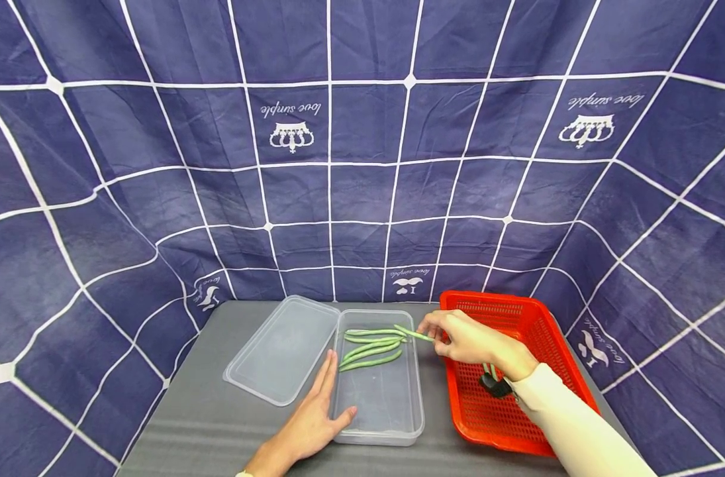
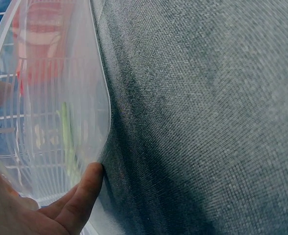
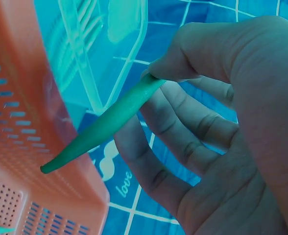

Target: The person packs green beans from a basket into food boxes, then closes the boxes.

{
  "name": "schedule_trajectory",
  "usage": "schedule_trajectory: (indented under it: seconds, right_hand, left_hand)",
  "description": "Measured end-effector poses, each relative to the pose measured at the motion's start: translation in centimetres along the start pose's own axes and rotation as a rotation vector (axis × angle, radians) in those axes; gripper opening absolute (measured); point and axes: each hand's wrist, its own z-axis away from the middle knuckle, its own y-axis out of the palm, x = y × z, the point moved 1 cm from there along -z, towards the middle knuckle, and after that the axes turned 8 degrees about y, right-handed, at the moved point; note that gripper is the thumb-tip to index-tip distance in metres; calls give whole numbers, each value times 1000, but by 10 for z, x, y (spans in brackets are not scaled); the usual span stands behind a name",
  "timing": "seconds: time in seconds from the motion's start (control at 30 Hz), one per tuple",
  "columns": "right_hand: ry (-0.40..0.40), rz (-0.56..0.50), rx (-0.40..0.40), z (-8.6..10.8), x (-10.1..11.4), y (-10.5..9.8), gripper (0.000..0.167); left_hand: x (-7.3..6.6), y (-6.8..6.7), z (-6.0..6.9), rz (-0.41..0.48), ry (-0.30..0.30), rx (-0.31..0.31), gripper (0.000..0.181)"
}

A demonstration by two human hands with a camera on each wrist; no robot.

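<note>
Between thumb and fingers, my right hand [image 1: 460, 336] pinches a green bean [image 3: 105, 122]. In the head view that bean spans from the hand to the far right of a clear plastic container [image 1: 377, 404]. Several green beans [image 1: 371, 351] lie side by side in the container's far half. My left hand [image 1: 314, 417] rests along the container's left side, fingers extended and thumb over the near-left rim. The left wrist view shows its fingers [image 2: 83, 196] against the clear wall. Under the right forearm stands a red basket [image 1: 457, 404] with a few green beans inside, partly hidden.
A clear lid [image 1: 287, 351] lies flat on the grey table [image 1: 207, 424], left of the container. A blue cloth with white lines [image 1: 362, 192] hangs behind and at both sides. A black wrist device [image 1: 494, 385] sits under the right wrist.
</note>
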Motion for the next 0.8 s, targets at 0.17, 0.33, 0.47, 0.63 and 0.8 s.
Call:
schedule_trajectory:
  seconds: [0.17,0.33,0.47,0.63,0.8]
  right_hand:
    - [-14,-22,24,-8,5,5,36]
    - [-38,-18,33,-17,12,11,37]
    - [-50,-7,44,-24,16,15,38]
    - [-56,-10,70,-31,20,20,39]
    - [-59,-10,94,-39,25,24,41]
  left_hand:
    - [0,1,0,-1,0,-7,120]
    - [0,1,0,-11,0,-10,119]
    - [0,0,0,-15,-3,-10,119]
    - [0,1,-1,-26,-4,-9,119]
    - [-1,2,-1,-32,-3,-15,118]
